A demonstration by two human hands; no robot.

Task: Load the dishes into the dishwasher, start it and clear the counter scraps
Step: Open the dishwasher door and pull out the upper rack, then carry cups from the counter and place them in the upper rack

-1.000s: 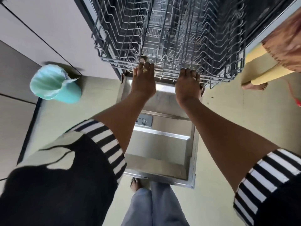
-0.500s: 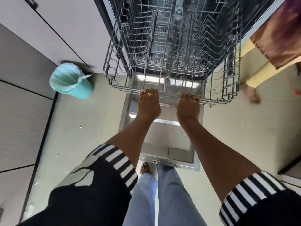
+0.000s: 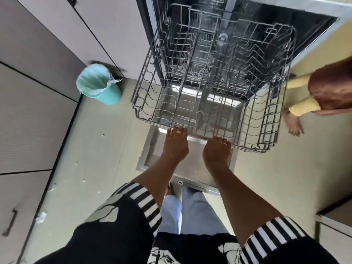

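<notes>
Grips the front rim of the empty wire rack (image 3: pixel 154 122) with left hand (image 3: pixel 176 143) and right hand (image 3: pixel 217 151), fingers hooked over the wire, set apart likely for an even pull. Holds it at twelve o'clock over the lowered dishwasher door (image 3: pixel 154 149), for loading from above.
</notes>
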